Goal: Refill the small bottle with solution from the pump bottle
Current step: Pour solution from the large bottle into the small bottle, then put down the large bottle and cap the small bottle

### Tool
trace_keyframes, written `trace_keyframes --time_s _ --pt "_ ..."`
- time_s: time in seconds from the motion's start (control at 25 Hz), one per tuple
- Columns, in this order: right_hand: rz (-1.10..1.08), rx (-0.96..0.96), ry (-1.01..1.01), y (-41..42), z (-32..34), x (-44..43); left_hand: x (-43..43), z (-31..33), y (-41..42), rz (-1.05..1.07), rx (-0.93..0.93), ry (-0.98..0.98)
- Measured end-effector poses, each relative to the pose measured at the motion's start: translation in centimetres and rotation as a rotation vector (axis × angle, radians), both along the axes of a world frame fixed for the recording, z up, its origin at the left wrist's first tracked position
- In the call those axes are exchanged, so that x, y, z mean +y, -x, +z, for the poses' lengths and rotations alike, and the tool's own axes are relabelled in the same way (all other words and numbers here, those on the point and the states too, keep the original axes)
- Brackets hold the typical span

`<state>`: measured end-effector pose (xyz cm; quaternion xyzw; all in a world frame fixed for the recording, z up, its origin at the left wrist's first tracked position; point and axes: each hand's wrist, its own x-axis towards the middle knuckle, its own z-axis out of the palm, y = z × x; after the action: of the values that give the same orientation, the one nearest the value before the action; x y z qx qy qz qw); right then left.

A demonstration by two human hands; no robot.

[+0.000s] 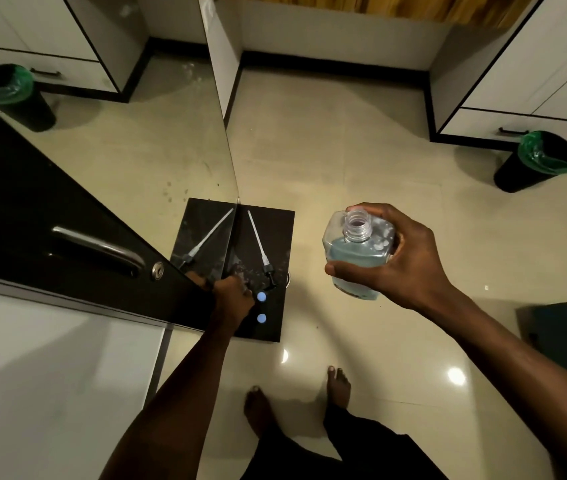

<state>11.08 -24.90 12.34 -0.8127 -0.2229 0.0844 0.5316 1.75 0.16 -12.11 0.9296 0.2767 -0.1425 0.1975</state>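
Observation:
My right hand (403, 261) holds the pump bottle (354, 251) in the air to the right of a small black shelf (275, 223). The bottle is clear, roughly half full of blue liquid, and its neck is uncapped. The pump head with its long white tube (259, 244) lies on the shelf. My left hand (232, 294) rests on the shelf by the mirror edge, fingers curled around a small clear thing that looks like the small bottle (246, 289), mostly hidden. Two pale blue round spots (261, 307) sit on the shelf beside that hand.
A mirror (136, 150) runs along the left and doubles the shelf and pump tube. Below it is a black panel with a metal handle (102, 249). A black bin with a green liner (540, 161) stands at the right, and my bare feet (296, 400) are on the tiled floor.

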Motion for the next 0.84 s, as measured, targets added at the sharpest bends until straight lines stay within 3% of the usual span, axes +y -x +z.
trace_keyframes --time_s 0.24,0.56,0.84 --pt "0.055 0.044 -0.018 0.8 -0.7 0.2 -0.5 1.4 0.1 -0.039 0.055 -0.025" --pt "0.074 -0.006 0.153 0.6 -0.9 1.1 -0.2 1.0 0.7 0.005 -0.068 0.06" --pt "0.366 -0.077 0.335 -4.4 -1.9 6.7 0.5 6.0 2.8 0.202 -0.462 0.207"
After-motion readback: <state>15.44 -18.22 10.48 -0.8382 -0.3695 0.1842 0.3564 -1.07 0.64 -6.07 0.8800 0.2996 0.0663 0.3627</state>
